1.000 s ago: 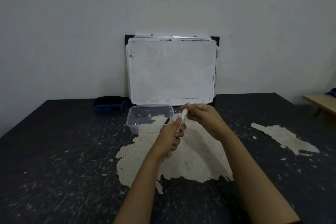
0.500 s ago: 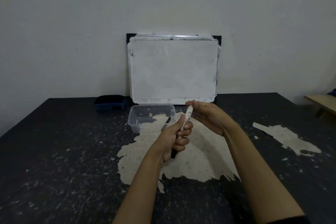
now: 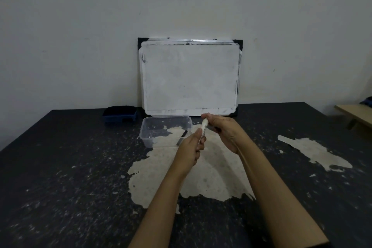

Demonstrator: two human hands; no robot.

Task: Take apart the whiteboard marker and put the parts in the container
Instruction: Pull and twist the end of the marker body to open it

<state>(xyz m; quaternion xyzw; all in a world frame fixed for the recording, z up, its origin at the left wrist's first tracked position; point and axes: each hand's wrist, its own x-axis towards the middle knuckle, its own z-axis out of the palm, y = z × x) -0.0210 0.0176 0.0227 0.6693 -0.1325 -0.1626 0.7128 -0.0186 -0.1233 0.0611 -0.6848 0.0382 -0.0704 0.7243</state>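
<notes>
I hold a white whiteboard marker (image 3: 203, 128) upright and slightly tilted above the table, just right of the container. My left hand (image 3: 192, 148) is wrapped around its lower part, hiding that end. My right hand (image 3: 222, 131) pinches its upper end with thumb and fingers. The clear plastic container (image 3: 146, 131) sits on the table to the left of my hands. A small black piece (image 3: 182, 137), a marker part by its look, lies inside it near its right wall.
A whiteboard (image 3: 190, 78) leans against the wall behind the container. A dark blue eraser box (image 3: 119, 116) lies at the back left. The black tabletop (image 3: 60, 167) has large worn pale patches. A wooden bench edge (image 3: 356, 115) shows at far right.
The marker has tilted a little more upright and my left hand has closed more tightly around its lower part. Both hands stay in nearly the same place beside the container.
</notes>
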